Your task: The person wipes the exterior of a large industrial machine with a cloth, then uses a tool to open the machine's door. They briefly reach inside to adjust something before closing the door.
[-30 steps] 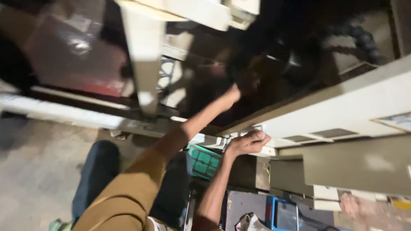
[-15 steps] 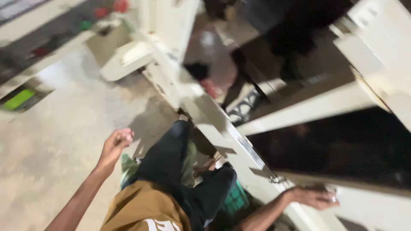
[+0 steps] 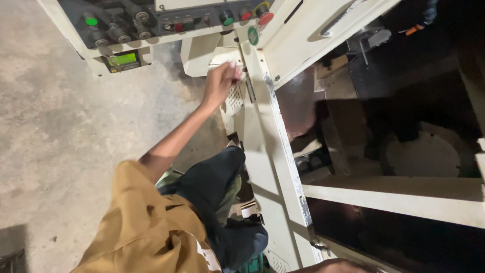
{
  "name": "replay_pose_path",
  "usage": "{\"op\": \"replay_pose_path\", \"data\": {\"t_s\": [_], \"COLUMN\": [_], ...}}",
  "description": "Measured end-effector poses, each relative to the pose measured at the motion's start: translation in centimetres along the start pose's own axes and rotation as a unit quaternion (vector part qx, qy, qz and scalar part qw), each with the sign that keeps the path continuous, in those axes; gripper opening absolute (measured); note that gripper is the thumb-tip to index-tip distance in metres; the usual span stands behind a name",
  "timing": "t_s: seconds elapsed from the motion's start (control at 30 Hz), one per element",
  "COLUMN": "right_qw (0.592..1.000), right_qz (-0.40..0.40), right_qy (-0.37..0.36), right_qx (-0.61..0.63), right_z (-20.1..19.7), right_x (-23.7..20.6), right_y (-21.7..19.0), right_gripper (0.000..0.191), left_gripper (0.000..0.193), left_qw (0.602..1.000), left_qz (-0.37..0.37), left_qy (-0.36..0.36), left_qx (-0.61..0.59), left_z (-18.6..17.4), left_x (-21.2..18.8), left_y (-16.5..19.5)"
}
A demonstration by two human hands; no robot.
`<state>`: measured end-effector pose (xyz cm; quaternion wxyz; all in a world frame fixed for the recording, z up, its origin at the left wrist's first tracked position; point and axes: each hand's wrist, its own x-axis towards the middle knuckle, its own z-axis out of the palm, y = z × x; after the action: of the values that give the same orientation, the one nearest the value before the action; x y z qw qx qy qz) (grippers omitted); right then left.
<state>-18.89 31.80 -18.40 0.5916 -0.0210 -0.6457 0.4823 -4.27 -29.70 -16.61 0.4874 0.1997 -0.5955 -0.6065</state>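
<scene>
Fingers of the left hand [image 3: 221, 81] are curled shut into a loose fist, pressed against a small pale box [image 3: 212, 59] that juts from the cream machine frame [image 3: 268, 131] just below the control panel [image 3: 172, 20]; whether they pinch a handle or merely bear on the box I cannot tell. The arm is stretched up and forward from a tan sleeve [image 3: 146, 222], seemingly so that the person can steady themself while standing close against the machine, one dark-trousered leg [image 3: 212, 187] braced by its base. Of the right hand [image 3: 336, 266] only a sliver shows at the bottom edge, near the lower rail of the dark open chamber [image 3: 414, 131], so its fingers cannot be judged. Half a second ago the left hand hung free over the concrete floor [image 3: 60, 131], well apart from the machine, and the right rested on the chamber's lower rail; now the left has come up to the box under the panel, and the view has swung to show the buttons.
</scene>
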Motion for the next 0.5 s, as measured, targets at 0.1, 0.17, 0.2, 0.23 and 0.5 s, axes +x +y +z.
{"op": "replay_pose_path", "data": {"t_s": [0.1,0.17,0.2,0.23,0.5], "right_qw": [1.000,1.000,1.000,1.000,1.000], "right_qz": [-0.005,-0.005,-0.004,-0.004,-0.025], "right_qy": [0.005,0.010,0.012,0.013,-0.004], "right_qx": [0.005,0.005,0.003,0.000,-0.008], "right_z": [1.6,2.1,2.1,1.8,0.6], "right_x": [-0.6,-0.8,-0.8,-0.8,-0.2], "right_y": [0.1,0.1,0.1,0.0,-0.5], "right_gripper": [0.047,0.047,0.047,0.047,0.048], "left_gripper": [0.056,0.059,0.061,0.063,0.062], "left_qw": [0.999,0.997,0.997,0.996,0.992], "left_qz": [-0.003,0.001,0.003,0.004,-0.022], "left_qy": [0.046,0.072,0.083,0.092,0.113], "left_qx": [0.026,0.019,0.005,-0.008,-0.053], "left_z": [0.5,0.5,0.4,0.2,0.2], "left_x": [4.6,6.8,7.5,7.9,8.4], "left_y": [0.9,1.3,1.3,1.3,0.0]}}
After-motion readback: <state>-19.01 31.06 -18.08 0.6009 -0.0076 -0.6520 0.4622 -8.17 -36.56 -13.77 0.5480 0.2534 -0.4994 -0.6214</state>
